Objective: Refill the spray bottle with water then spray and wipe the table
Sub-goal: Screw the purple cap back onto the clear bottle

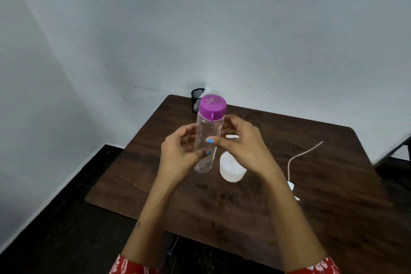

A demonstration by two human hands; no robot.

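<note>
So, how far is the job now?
Early stage. The spray head with its tube lies on the table, so the white bottle seems opened. Both hands, left and right, hold the capped water bottle. Pouring, spraying and wiping remain.

Purple cap (212, 105), dark brown table (266, 196)

Plain office-like room corner: bare pale walls (200, 18) meeting at 10 o'clock, dark floor (55, 229) running below. Dark wood-grain worktop (244, 207) sitting against the wall, black mesh pen holder (195, 99) standing at its 12 o'clock edge.
</note>
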